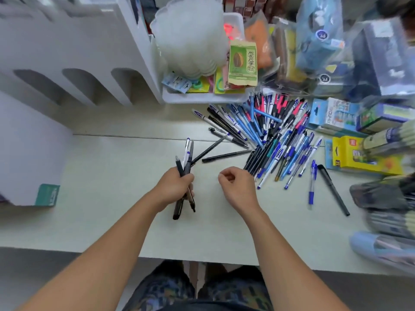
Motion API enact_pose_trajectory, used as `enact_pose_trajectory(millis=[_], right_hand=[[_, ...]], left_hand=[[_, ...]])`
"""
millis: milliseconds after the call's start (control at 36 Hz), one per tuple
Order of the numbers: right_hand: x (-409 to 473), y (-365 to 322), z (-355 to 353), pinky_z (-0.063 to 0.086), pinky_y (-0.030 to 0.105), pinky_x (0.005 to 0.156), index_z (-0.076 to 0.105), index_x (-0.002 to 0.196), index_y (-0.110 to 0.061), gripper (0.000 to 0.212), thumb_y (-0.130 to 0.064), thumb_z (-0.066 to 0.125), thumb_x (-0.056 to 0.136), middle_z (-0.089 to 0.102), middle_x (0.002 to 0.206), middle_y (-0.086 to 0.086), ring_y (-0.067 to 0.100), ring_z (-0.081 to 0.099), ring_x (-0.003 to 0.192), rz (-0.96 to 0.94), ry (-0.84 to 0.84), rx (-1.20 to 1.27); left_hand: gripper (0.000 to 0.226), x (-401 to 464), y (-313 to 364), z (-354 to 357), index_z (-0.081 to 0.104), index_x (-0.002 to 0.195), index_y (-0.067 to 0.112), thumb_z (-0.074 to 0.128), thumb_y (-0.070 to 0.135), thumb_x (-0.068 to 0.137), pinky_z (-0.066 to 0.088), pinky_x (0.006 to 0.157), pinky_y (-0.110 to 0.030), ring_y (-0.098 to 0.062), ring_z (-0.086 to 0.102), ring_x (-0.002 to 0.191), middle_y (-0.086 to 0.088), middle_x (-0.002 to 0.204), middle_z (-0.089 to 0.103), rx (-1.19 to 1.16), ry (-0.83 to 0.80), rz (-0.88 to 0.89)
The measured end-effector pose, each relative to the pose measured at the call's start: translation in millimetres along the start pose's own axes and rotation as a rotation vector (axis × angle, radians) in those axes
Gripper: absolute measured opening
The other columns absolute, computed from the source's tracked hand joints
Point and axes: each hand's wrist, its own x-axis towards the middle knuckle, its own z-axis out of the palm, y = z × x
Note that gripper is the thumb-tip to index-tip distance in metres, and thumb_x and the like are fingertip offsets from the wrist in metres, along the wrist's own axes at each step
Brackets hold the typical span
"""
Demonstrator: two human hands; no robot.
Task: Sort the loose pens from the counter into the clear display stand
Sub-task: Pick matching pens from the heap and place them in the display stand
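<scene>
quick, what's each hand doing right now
Left hand: grips a bundle of pens, mostly dark ones.
Right hand: fingers curled, holding nothing, above the counter.

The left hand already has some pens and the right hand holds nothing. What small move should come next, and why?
Probably the right hand, curled and holding nothing, should reach forward for the black pen lying just beyond it and pass it to the left hand, which grips a bundle of pens. That pen lies apart from the pile, so it looks easiest to take.
</scene>
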Motion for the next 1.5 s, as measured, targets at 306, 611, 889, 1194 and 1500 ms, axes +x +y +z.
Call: enact_pose_trajectory(millis=[306,611,889,1194,1500], right_hand=[[-18.5,-57.5,10.4,0.053,0.041,0.093,0.066,0.12,-0.005,0.063,-0.061,0.056,0.092,0.074,0.108,0.009,0.025,0.069,0.097,0.39,-0.537,0.845],[-27.7,-139.1,63.0,0.055,0.033,0.073,0.061,0.087,-0.006,0.03,-0.022,0.045,0.108,0.069,0.072,0.01,0.025,0.069,0.07,0.342,-0.422,0.979],[38.7,-108.6,110.8,0.043,0.044,0.095,0.052,0.134,-0.009,0.054,-0.044,0.063,0.095,0.045,0.137,0.014,0.036,0.04,0.126,-0.071,0.145,-0.603],[-67.6,-170.7,181.2,0.041,0.025,0.049,0.051,0.108,-0.01,0.014,-0.021,0.043,0.107,0.054,0.07,0.004,0.019,0.049,0.053,-0.019,0.06,0.056],[-213.2,-305.2,275.6,0.032,0.025,0.046,0.059,0.087,-0.01,0.021,-0.027,0.07,0.093,0.047,0.059,0.007,0.016,0.044,0.043,-0.003,-0.306,0.607]], left_hand=[[0.011,-55.5,-0.2,-10.7,0.046,0.094,0.014,0.044,0.004,0.099,0.031,0.045,-0.024,-0.014,0.033,0.047,-0.001,0.061,0.038,-0.505,-0.325,-0.079],[0.01,-93.9,-29.7,-69.7,0.061,0.109,0.011,0.055,0.017,0.103,0.027,0.045,-0.019,-0.009,0.033,0.05,0.003,0.066,0.044,-0.592,-0.311,-0.014],[0.018,-101.9,-68.3,-131.3,0.048,0.093,0.017,0.059,0.029,0.101,0.034,0.043,-0.02,-0.01,0.036,0.047,0.004,0.061,0.043,-0.741,-0.221,-0.028],[0.028,-135.6,-112.5,-224.2,0.045,0.084,0.017,0.061,0.034,0.1,0.034,0.043,-0.021,-0.012,0.038,0.045,0.001,0.062,0.045,-0.743,-0.321,0.139],[0.021,-190.2,-152.8,-334.6,0.055,0.122,0.01,0.048,0.021,0.106,0.031,0.038,-0.021,-0.016,0.042,0.044,-0.006,0.07,0.053,-0.781,-0.319,0.337]])
